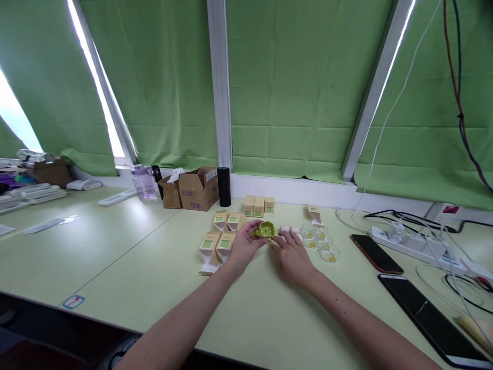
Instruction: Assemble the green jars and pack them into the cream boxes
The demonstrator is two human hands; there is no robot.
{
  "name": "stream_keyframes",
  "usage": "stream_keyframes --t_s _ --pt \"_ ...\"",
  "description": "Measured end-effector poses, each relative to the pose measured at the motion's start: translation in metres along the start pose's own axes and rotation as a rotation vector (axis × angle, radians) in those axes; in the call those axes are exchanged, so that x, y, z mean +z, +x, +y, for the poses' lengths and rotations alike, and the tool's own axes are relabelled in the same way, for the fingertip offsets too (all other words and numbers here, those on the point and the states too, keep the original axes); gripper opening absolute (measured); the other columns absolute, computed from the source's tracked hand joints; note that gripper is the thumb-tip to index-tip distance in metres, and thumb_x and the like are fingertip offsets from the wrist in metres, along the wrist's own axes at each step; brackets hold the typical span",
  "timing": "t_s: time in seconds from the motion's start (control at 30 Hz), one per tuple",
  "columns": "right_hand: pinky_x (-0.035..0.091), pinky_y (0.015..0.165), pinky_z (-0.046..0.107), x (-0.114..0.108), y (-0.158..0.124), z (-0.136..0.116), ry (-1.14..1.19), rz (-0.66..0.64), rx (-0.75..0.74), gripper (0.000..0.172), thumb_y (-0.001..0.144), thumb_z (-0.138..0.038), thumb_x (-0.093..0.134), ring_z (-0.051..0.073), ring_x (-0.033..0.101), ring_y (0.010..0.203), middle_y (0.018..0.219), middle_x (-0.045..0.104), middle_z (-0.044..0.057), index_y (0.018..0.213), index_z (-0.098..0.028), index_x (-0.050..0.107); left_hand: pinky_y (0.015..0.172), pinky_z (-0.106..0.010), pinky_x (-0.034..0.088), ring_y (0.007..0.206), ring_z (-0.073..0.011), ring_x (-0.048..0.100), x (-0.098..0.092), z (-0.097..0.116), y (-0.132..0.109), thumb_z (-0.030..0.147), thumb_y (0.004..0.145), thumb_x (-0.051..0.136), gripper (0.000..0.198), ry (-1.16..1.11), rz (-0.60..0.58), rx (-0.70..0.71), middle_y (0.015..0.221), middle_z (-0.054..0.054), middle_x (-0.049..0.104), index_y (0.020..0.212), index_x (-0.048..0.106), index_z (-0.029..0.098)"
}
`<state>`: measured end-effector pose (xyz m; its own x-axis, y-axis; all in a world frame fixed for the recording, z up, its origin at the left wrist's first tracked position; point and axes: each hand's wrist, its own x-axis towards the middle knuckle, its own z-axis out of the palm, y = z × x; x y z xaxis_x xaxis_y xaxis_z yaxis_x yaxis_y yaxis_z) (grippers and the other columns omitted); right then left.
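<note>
A small lime-green square cup-like piece (266, 229) with a hollow inside is pinched in the fingers of my left hand (246, 245), held above the table. Small pale pink blocks (295, 229) lie just beyond my right hand (293, 259), whose fingers are apart and reach to them; whether they touch is hard to see. To the right of that hand sit several clear round plastic pieces (328, 252) with yellow centres. Left of my left hand stand open small kraft boxes (210, 241) with green labels, their flaps out.
Closed small boxes (259, 206) stand at the back, and one open box (315, 215) lies to their right. A black cylinder (224, 186), cardboard carton (198, 190) and purple bottle (144, 182) line the wall. Phone (376, 253), tablet (431, 313) and cabled power strip (419, 246) occupy the right.
</note>
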<state>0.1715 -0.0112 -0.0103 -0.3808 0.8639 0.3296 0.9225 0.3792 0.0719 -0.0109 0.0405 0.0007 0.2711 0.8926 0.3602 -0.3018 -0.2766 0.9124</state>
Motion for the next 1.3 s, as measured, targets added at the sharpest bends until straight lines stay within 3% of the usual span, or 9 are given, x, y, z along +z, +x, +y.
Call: stream_keyframes --t_s 0.13,0.3,0.47,0.6,0.77,0.9,1.07,1.17,1.3 --pt "0.026 0.113 0.05 0.003 0.014 -0.001 -0.012 -0.074 0.014 0.041 0.088 -0.012 0.055 0.034 0.042 0.138 0.138 0.065 0.013 0.126 -0.02 0.071 0.086 -0.033 0.057 0.098 -0.0195 0.07 0.0 -0.001 -0.002 0.022 0.065 0.09 0.058 -0.009 -0.013 -0.002 0.119 -0.012 0.072 0.117 0.065 0.017" --pt "0.027 0.111 0.051 0.009 0.022 -0.001 -0.026 -0.065 0.016 0.038 0.092 -0.009 0.049 0.034 0.046 0.131 0.122 0.072 0.014 0.121 -0.017 0.071 0.081 -0.031 0.056 0.098 -0.0202 0.07 0.001 -0.002 -0.001 0.021 0.062 0.091 0.057 0.006 -0.002 -0.004 0.117 -0.012 0.073 0.114 0.066 0.017" --pt "0.029 0.109 0.048 0.005 0.011 -0.005 -0.064 0.008 -0.015 0.033 0.093 -0.005 0.047 0.033 0.049 0.127 0.119 0.073 0.014 0.111 -0.016 0.073 0.081 -0.031 0.054 0.088 -0.016 0.067 0.001 -0.001 -0.001 0.021 0.062 0.09 0.057 0.019 0.028 -0.013 0.115 -0.011 0.074 0.114 0.065 0.017" --pt "0.034 0.102 0.044 0.004 -0.006 -0.007 -0.036 0.06 -0.04 0.03 0.087 -0.001 0.054 0.03 0.057 0.112 0.107 0.075 0.012 0.099 -0.018 0.075 0.082 -0.032 0.054 0.086 -0.0157 0.067 0.002 0.001 -0.002 0.019 0.064 0.087 0.054 0.046 0.051 0.0 0.116 -0.01 0.074 0.114 0.066 0.017" --pt "0.036 0.094 0.042 0.007 -0.024 -0.012 0.048 0.269 -0.036 0.027 0.085 0.001 0.054 0.024 0.06 0.088 0.086 0.074 0.008 0.081 -0.02 0.072 0.085 -0.033 0.053 0.096 -0.0199 0.069 0.005 0.001 -0.003 0.017 0.065 0.085 0.053 0.109 0.045 0.013 0.115 -0.011 0.074 0.114 0.066 0.017" --pt "0.038 0.081 0.038 -0.001 -0.029 -0.015 0.236 0.445 -0.074 0.025 0.085 0.001 0.053 0.02 0.057 0.075 0.075 0.069 0.004 0.08 -0.02 0.065 0.089 -0.034 0.051 0.107 -0.0225 0.067 0.005 0.001 -0.004 0.015 0.065 0.084 0.052 0.167 0.039 0.015 0.119 -0.01 0.074 0.114 0.066 0.018" --pt "0.046 0.079 0.036 -0.017 -0.031 -0.014 0.622 0.581 -0.064 0.019 0.096 -0.011 0.054 0.022 0.063 0.089 0.096 0.071 0.007 0.103 -0.022 0.067 0.091 -0.034 0.05 0.117 -0.0246 0.065 0.007 0.002 -0.006 0.015 0.067 0.082 0.05 0.191 0.025 0.018 0.123 -0.01 0.073 0.114 0.066 0.02" --pt "0.051 0.078 0.036 -0.02 -0.03 -0.011 0.876 0.643 0.03 0.015 0.099 -0.02 0.056 0.021 0.064 0.09 0.097 0.07 0.007 0.103 -0.025 0.07 0.092 -0.035 0.05 0.12 -0.0259 0.064 0.008 0.002 -0.008 0.015 0.069 0.082 0.051 0.204 0.005 0.031 0.126 -0.01 0.071 0.117 0.066 0.02" --pt "0.053 0.077 0.035 -0.014 -0.027 -0.008 1.159 0.631 0.244 0.014 0.096 -0.035 0.065 0.022 0.066 0.089 0.1 0.072 0.007 0.099 -0.024 0.073 0.094 -0.037 0.05 0.121 -0.0274 0.064 0.008 0.0 -0.009 0.015 0.071 0.082 0.05 0.224 -0.023 0.052 0.128 -0.012 0.07 0.118 0.066 0.02"
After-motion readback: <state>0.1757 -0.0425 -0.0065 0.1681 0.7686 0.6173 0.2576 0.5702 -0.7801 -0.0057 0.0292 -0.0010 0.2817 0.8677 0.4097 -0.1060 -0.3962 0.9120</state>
